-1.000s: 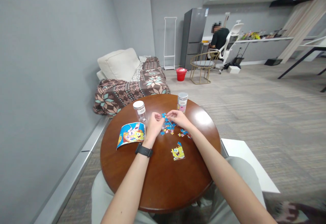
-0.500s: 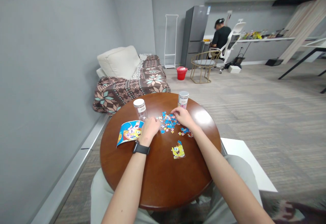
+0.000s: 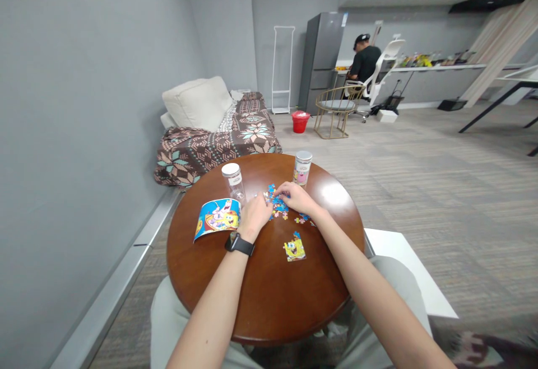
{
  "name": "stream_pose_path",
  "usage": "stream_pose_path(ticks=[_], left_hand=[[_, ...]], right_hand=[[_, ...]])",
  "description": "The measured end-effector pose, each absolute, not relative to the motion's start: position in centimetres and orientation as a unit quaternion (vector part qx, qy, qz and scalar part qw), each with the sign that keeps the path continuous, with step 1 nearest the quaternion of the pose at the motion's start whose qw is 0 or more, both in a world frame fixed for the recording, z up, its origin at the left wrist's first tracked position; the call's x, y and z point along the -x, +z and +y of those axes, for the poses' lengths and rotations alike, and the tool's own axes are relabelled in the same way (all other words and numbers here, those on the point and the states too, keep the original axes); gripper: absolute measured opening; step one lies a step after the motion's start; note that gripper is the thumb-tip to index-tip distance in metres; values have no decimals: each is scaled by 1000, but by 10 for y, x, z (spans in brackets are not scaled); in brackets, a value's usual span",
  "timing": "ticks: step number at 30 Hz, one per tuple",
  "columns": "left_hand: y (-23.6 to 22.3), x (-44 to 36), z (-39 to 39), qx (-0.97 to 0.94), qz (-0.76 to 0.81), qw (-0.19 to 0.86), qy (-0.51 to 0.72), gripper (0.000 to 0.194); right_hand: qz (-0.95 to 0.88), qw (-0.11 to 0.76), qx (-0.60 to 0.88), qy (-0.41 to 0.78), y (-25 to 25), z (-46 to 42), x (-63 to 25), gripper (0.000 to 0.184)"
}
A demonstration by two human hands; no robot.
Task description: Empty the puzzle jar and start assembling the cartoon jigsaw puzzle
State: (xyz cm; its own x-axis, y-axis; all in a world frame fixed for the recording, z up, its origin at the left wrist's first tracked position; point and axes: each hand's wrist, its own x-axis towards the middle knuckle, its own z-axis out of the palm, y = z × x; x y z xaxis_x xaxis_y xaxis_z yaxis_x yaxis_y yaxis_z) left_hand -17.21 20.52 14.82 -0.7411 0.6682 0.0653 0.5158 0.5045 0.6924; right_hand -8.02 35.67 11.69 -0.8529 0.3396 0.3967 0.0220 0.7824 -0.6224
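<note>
On the round wooden table [image 3: 260,296] lies a loose heap of jigsaw pieces [image 3: 279,208], mostly blue with some pink and yellow. My left hand [image 3: 256,214], a black watch on its wrist, is at the heap's left side with curled fingers; what they hold, if anything, is hidden. From the right my right hand [image 3: 296,198] reaches over the pieces, thumb and fingers bent together at the tips. Any piece between them is too small to make out. Nearer me lies a small joined section [image 3: 295,249] with a yellow cartoon face. The picture sheet [image 3: 218,215] is left of my left hand.
A clear jar [image 3: 233,181] with a white lid stands behind my left hand, and a labelled jar [image 3: 302,168] behind my right. Beyond the table are a covered couch [image 3: 227,139], a red bucket [image 3: 300,122] and a person [image 3: 365,61] seated on a white chair.
My left hand has moved right, further into the heap. My right hand has shifted slightly left and down over the pieces, so the two hands are closer together.
</note>
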Motion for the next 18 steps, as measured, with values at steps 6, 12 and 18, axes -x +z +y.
stream_pose_path(ticks=[6,12,18], left_hand=[[146,172,204,-376,857,102,338,15],[149,171,203,-443,867,78,215,26],[156,168,202,-480,870,64,89,35]], right_hand=[[-915,244,109,303,120,355,79,29],[-921,240,118,284,119,352,80,27],[-924,227,133,277,120,352,79,28]])
